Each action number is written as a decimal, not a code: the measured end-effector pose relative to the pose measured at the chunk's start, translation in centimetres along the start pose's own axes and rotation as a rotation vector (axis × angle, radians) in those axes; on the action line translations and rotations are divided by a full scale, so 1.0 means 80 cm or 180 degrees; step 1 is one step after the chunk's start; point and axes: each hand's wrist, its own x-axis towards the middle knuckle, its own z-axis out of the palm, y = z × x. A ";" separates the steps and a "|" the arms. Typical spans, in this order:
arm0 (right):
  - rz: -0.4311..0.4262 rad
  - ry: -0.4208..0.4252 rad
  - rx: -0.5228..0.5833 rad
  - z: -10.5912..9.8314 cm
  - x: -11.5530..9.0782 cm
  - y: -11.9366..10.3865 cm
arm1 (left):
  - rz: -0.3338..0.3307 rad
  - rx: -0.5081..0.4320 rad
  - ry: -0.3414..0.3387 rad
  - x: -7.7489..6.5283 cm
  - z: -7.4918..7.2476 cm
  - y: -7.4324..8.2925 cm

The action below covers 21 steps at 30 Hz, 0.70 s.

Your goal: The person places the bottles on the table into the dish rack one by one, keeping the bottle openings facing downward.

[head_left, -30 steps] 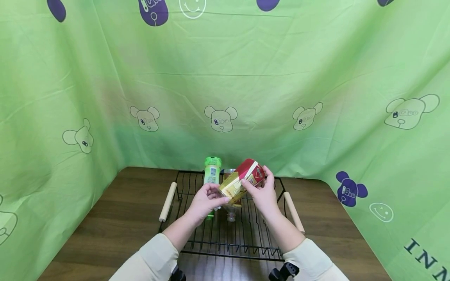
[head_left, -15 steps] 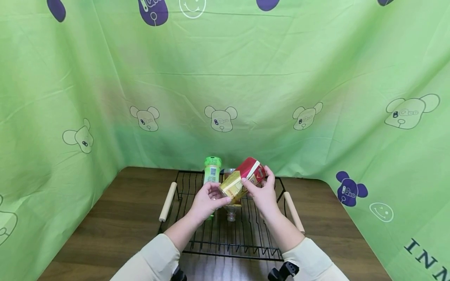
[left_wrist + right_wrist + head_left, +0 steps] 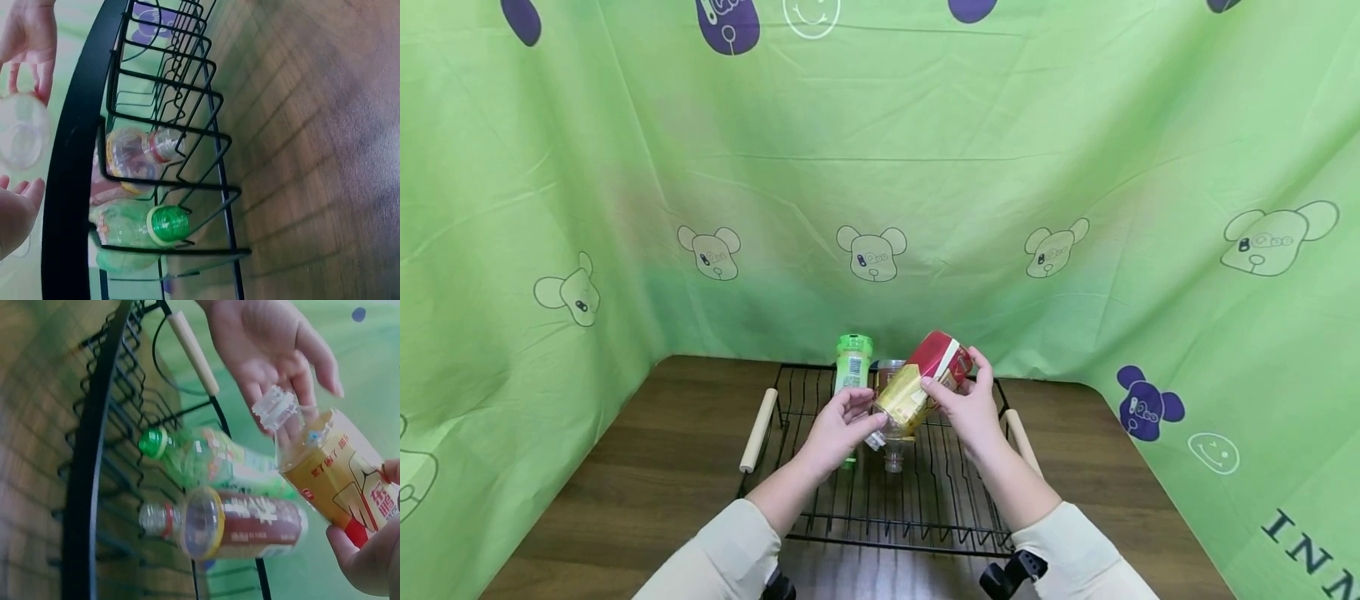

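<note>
A clear plastic bottle with a red and yellow label (image 3: 910, 393) hangs tilted above the rack, its neck pointing down and left. My right hand (image 3: 966, 408) grips it near the base end, thumb on the label. My left hand (image 3: 842, 429) is beside the neck with its fingers loosely spread; in the right wrist view the left palm (image 3: 269, 350) faces the bottle neck (image 3: 275, 409) and the fingers lie behind it. Behind these, a green bottle (image 3: 853, 367) and a brown-labelled bottle (image 3: 256, 525) lean neck-down in the black wire rack (image 3: 925, 525).
Wooden handles (image 3: 758, 432) are fitted at both sides of the rack. It stands on a dark wood table (image 3: 647, 467). A green cloth with bear prints (image 3: 880, 167) surrounds the table at the back and sides.
My right hand has shifted the red and yellow bottle slightly right and up. The left fingers, at the bottle's lower end before, now stand off from it, and the neck shows.
</note>
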 end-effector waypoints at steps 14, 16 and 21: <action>-0.0267 -0.0035 -0.0686 -0.056 0.033 0.001 | -0.0241 0.0624 0.0554 0.002 -0.124 0.010; -0.0265 -0.0070 -0.0799 -0.059 0.036 0.004 | -0.0369 0.0684 0.0562 -0.001 -0.141 0.000; -0.0271 -0.0164 -0.0963 -0.062 0.044 0.011 | -0.0673 0.0836 0.0561 -0.009 -0.162 -0.025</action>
